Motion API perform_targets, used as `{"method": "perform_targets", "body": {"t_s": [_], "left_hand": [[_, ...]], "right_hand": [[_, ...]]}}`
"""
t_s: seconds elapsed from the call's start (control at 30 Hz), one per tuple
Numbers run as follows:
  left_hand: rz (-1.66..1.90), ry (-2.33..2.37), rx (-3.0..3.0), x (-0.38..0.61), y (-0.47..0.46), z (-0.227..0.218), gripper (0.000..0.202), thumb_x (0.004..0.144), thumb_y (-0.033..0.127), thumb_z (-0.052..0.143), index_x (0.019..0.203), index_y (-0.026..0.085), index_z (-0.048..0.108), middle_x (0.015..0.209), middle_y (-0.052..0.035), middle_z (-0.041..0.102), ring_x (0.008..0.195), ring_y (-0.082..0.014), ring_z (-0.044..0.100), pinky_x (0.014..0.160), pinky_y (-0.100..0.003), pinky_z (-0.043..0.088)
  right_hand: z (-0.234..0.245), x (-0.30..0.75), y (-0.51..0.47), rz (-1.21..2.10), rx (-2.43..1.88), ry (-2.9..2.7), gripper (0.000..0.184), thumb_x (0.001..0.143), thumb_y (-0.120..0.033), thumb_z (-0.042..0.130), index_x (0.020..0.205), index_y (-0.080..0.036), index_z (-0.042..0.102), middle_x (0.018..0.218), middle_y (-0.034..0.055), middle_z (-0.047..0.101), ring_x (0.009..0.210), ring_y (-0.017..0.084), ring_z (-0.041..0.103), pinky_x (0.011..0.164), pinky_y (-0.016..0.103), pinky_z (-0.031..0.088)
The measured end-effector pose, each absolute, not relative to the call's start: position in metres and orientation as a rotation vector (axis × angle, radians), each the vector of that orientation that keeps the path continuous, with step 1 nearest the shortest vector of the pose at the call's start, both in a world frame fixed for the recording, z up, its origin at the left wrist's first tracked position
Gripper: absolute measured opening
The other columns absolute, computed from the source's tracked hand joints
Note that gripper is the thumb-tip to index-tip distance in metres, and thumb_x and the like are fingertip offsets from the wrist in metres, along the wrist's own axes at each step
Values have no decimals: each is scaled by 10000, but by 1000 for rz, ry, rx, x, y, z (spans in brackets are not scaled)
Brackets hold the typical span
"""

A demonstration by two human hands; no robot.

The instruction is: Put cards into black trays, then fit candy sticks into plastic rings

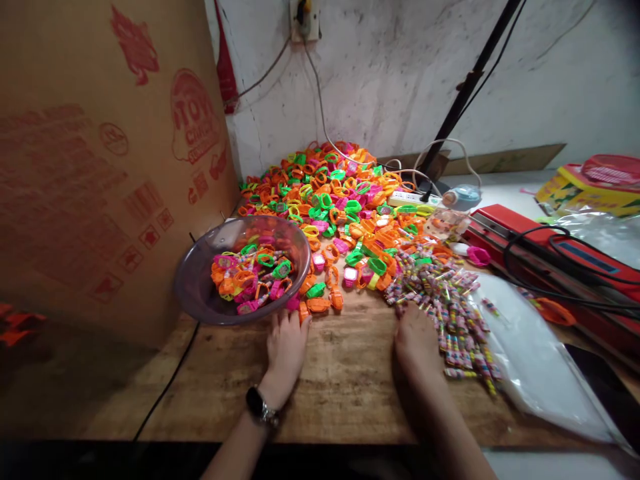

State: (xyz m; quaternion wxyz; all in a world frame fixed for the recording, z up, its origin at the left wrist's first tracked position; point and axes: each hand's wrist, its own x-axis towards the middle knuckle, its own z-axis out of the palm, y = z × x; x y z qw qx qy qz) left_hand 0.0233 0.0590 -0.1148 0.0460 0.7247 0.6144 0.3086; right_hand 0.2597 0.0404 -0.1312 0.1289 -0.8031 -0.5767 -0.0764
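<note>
- We are viewing a wooden tabletop (345, 400) that is stretching across the foreground before a stained pale wall (400, 73).
- A printed cardboard box (100, 180) is towering at left, its side carrying red lettering.
- We are facing a heap of toy watches (335, 187), in orange, green, pink and yellow, that is spreading from the wall toward the middle of the tabletop.
- A red machine (535, 240) is lying at right, black cable looping over it.
- A translucent basin (193, 293) is sitting beside the box, holding more of the colorful watches.
- Clear plastic bags (530, 360) are lying flat at right, near a dark flat device (600, 383).
- Small wrapped sticks (457, 320) are massing between the heap and the bags.
- Our left hand (287, 343) is reaching palm-down to the basin's near rim, just beside orange watches; we are unable to tell whether its fingertips are gripping anything.
- Our right hand (419, 333) is bending its fingers at the left edge of the wrapped sticks; its grip is hiding from us, so we cannot tell whether it is holding one.
- A dark-faced wristwatch (256, 404) is circling our left wrist.
</note>
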Motion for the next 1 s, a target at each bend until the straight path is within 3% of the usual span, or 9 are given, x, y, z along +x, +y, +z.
{"method": "perform_targets", "body": {"t_s": [0.13,0.2,0.3,0.53,0.73,1.0], "left_hand": [[1014,1695,2217,28,62,-106,122,891,225,523,857,174,629,1143,-117,625,1041,-223,631,917,-372,515],[1068,1542,2195,31,55,-94,98,888,222,525,886,180,615,1169,-103,619,1073,-196,627,935,-335,511],[1114,1288,2131,33,43,-73,105,880,211,538,953,189,609,1162,-100,621,1107,-201,610,964,-360,498],[1118,1134,2053,29,34,-49,136,925,235,512,936,192,640,1125,-92,605,1073,-190,607,959,-355,498],[1108,1126,2030,28,32,-49,151,932,244,499,927,186,638,1124,-97,619,1080,-200,610,958,-360,493],[1094,1113,2019,25,32,-49,143,931,237,500,918,188,634,1126,-97,625,1072,-189,613,957,-339,490]], "right_hand": [[-120,242,35,169,-1799,-1692,321,899,-160,337,1109,-148,579,931,136,630,890,244,614,796,372,499],[-109,227,29,431,-1516,-1666,279,906,-208,356,1058,-169,586,915,104,626,873,215,621,788,349,519],[-88,205,21,645,-1293,-1605,280,925,-226,369,1101,-180,581,934,76,637,878,179,626,791,312,528],[-68,189,9,546,-1250,-1625,329,968,-215,374,1247,-186,546,1131,117,633,1075,193,602,937,353,494],[-66,188,1,463,-1305,-1690,394,952,-170,346,1312,-171,506,1091,133,647,1029,204,623,890,359,525],[-59,190,-1,388,-1313,-1830,354,956,-178,333,1258,-157,515,1009,114,673,942,195,654,821,325,543]]}}
